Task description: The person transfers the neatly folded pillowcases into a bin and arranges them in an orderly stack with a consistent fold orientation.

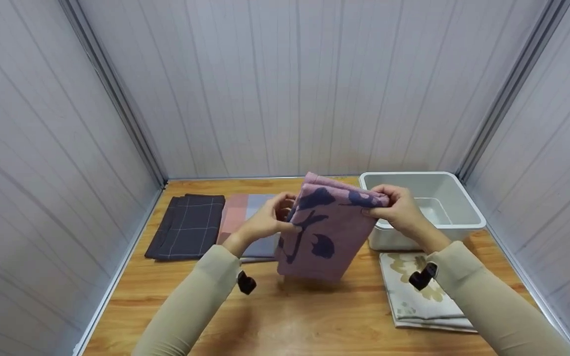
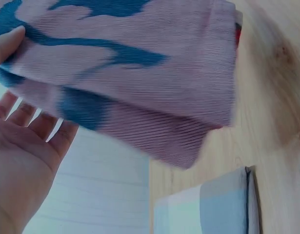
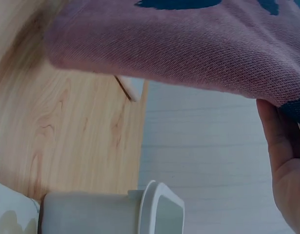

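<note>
A folded pink cloth (image 1: 327, 232) with dark blue plant shapes hangs tilted above the wooden table, held up between both hands. My left hand (image 1: 267, 220) holds its left edge, the thumb on the near face and the fingers behind. At the upper right corner my right hand (image 1: 399, 207) pinches the folded layers between thumb and fingers. Up close in the left wrist view, the cloth (image 2: 140, 63) has a ribbed weave and its layers part at the lower edge. In the right wrist view, its folded edge (image 3: 179, 68) runs toward the right hand (image 3: 286, 165).
Behind my right hand stands a white plastic bin (image 1: 463, 212). A folded cream cloth with tan flowers (image 1: 408, 291) lies before it, partly under my right forearm. At the left lie a dark checked cloth (image 1: 191, 225) and a pink-and-blue cloth (image 1: 233, 215). Panelled walls (image 1: 285, 89) enclose the table.
</note>
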Motion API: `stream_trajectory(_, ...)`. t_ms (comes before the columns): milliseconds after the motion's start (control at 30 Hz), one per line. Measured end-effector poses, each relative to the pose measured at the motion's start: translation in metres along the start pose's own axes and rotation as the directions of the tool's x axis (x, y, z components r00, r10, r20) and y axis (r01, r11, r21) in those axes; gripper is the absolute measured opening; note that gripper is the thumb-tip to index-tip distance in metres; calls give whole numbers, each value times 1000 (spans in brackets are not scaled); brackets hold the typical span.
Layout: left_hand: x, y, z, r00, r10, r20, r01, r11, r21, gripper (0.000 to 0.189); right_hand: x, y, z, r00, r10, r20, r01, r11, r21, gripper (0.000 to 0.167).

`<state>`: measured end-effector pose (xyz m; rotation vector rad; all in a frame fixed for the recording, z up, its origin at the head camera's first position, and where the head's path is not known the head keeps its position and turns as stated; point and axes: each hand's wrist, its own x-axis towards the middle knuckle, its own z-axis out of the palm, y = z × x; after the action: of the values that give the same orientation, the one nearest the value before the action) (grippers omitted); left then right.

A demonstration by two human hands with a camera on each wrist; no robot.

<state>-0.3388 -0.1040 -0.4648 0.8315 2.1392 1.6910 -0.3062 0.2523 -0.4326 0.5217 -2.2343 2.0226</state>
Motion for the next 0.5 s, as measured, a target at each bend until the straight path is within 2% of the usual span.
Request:
stream_trajectory(100, 3, 5, 3, 1000, 29, 3, -29, 1000, 2, 79, 1, -2, 3, 999, -10, 41, 12, 999, -41, 23)
stream_trajectory(167, 6, 14, 4, 997, 69, -18, -69, 997, 17, 85, 2, -2, 5, 998, -14, 60, 18, 998, -65, 24)
stream_trajectory(233, 10, 27, 4, 992, 119, -35, -117, 991, 61, 89, 4, -3, 6, 997, -21, 72, 28, 995, -92, 29)
stream_trajectory(300, 14, 43, 3, 987, 155, -34, -148, 978, 148, 86, 5, -4, 8, 997, -27, 79, 36, 993, -114, 30)
stream_trajectory(400, 21, 69, 1, 988, 151, 29, -152, 935, 320, 80, 7, -5, 9, 996, -36, 87, 48, 989, -143, 30)
stream_trajectory(433, 24, 77, 2, 990, 131, 59, -143, 915, 378, 79, 8, -5, 9, 995, -39, 89, 52, 988, -147, 29)
stream_trajectory(500, 33, 93, 4, 989, 82, 119, -131, 858, 496, 78, 10, -7, 9, 995, -37, 95, 51, 987, -152, 29)
